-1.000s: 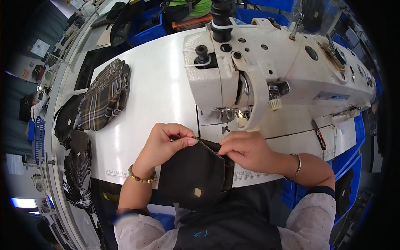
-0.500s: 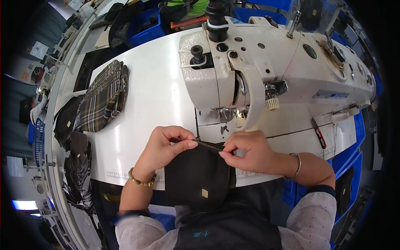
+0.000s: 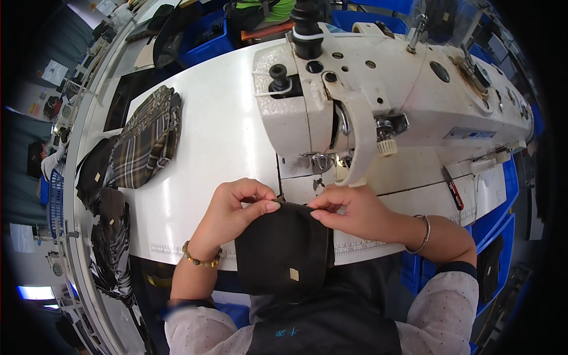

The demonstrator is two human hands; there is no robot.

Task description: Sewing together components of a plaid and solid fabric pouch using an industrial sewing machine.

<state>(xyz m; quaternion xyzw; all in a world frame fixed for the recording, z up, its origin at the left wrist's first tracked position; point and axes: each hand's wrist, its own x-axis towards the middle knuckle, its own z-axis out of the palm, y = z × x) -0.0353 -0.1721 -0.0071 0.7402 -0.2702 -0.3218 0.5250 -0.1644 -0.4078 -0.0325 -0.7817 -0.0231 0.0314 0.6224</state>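
A black fabric piece [image 3: 281,251] with a small pale tag near its lower edge hangs over the front edge of the white table. My left hand [image 3: 245,204] pinches the left end of its upper edge between thumb and fingers. At the right end of that same edge, my right hand [image 3: 340,208] grips it in a pinch too. The edge is drawn fairly straight between the two hands, just in front of the needle area of a white sewing machine [image 3: 331,112]. Whether the piece has several layers at the edge is hard to make out.
On the table's left lie a plaid fabric piece [image 3: 148,139] and dark fabric pieces [image 3: 110,242] with pale tags. A red and black cutter [image 3: 453,188] rests to the right of the machine. Blue bins [image 3: 207,44] stand behind the table and at the right. A ruler strip [image 3: 370,244] runs along the front edge.
My right hand has shifted slightly left along the upper edge of the black piece. The lower part of the piece has swung a little to the right. My left hand stays nearly in place.
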